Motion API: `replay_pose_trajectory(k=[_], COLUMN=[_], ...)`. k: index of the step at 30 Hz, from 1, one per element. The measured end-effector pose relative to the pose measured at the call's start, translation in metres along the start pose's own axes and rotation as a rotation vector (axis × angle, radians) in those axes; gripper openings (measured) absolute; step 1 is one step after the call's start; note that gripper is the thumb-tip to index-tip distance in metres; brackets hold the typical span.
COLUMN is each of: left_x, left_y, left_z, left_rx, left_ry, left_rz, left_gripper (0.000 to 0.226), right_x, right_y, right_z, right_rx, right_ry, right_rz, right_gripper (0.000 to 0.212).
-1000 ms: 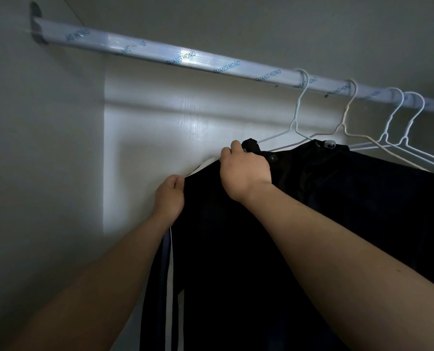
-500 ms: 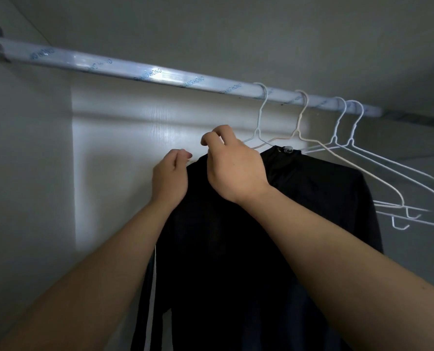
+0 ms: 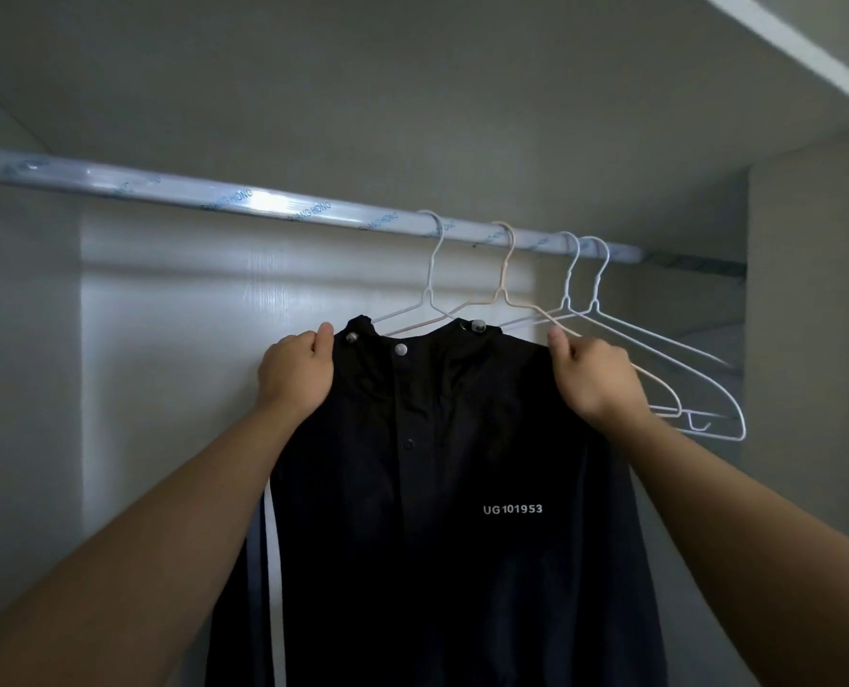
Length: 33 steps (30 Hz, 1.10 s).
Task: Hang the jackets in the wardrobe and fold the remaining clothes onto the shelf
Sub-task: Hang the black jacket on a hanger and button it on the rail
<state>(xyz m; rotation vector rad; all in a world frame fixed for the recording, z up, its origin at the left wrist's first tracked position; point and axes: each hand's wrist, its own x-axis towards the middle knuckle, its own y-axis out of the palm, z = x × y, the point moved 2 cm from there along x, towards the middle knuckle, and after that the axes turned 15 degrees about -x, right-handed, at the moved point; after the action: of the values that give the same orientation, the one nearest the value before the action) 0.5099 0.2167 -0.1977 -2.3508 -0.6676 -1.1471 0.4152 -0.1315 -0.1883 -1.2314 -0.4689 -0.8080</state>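
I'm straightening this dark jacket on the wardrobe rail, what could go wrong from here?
1. The white wire hanger and beige wire hanger cross at the collar of the dark navy snap-button jacket; which carries it is unclear, so a shoulder might slip off.
2. The right hand pinches the shoulder beside two empty white hangers; a tug could snag them.
3. Jerking with the left hand may bounce thin hooks off the film-wrapped rail.

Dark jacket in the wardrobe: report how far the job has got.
Done: the dark jacket hangs from the rail. In hand: left hand and right hand pinch its shoulders, seemingly straightening it. Left: two empty white hangers wait; clothes to fold are out of view.
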Motion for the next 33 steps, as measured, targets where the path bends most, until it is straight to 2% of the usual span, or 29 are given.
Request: replay_pose_trajectory(k=[2,4,5,7,10,13,16,19,23,26,29,31,33], left_x=[0.006,0.011,0.014,0.019,0.026,0.028,0.025,0.022,0.019,0.013,0.013,0.012,0.011], left_y=[-0.001,-0.001,-0.001,-0.001,-0.002,-0.006,-0.010,-0.014,-0.015,-0.015,-0.017,-0.018,-0.020], left_z=[0.000,0.001,0.002,0.005,0.009,0.009,0.008,0.007,0.012,0.016,0.018,0.017,0.018], left_rx=[0.013,0.025,0.036,0.065,0.122,0.174,0.217,0.232,0.237,0.194,0.147,0.110,0.065], left_ry=[-0.020,-0.022,-0.020,-0.005,0.023,0.062,0.114,0.136,0.114,0.149,0.173,0.199,0.193], left_rz=[0.011,0.021,0.022,0.016,0.003,-0.026,-0.044,-0.053,-0.031,-0.064,-0.083,-0.071,-0.080], left_gripper=[0.059,0.058,0.056,0.055,0.052,0.050,0.048,0.041,0.033,0.038,0.040,0.041,0.044], right_x=[0.009,0.011,0.010,0.013,0.014,0.011,0.011,0.012,-0.004,-0.026,-0.038,-0.036,-0.029], right_y=[-0.010,-0.012,-0.012,-0.005,-0.001,-0.002,-0.007,-0.017,-0.022,-0.019,-0.012,-0.005,0.002], right_z=[-0.005,-0.007,-0.006,-0.005,0.001,0.006,0.012,0.018,0.021,0.020,0.014,0.008,0.000], right_rx=[0.308,0.647,0.707,0.630,0.488,0.526,0.493,0.229,-0.086,-0.270,-0.290,-0.281,-0.161], right_ry=[0.072,0.167,0.161,0.091,0.002,-0.038,-0.184,-0.312,-0.332,-0.394,-0.376,-0.306,-0.242], right_rz=[0.143,0.441,0.582,0.699,0.678,0.726,0.576,0.204,-0.163,-0.455,-0.481,-0.380,-0.211], right_gripper=[0.064,0.065,0.064,0.057,0.058,0.057,0.050,0.056,0.051,0.047,0.047,0.048,0.048])
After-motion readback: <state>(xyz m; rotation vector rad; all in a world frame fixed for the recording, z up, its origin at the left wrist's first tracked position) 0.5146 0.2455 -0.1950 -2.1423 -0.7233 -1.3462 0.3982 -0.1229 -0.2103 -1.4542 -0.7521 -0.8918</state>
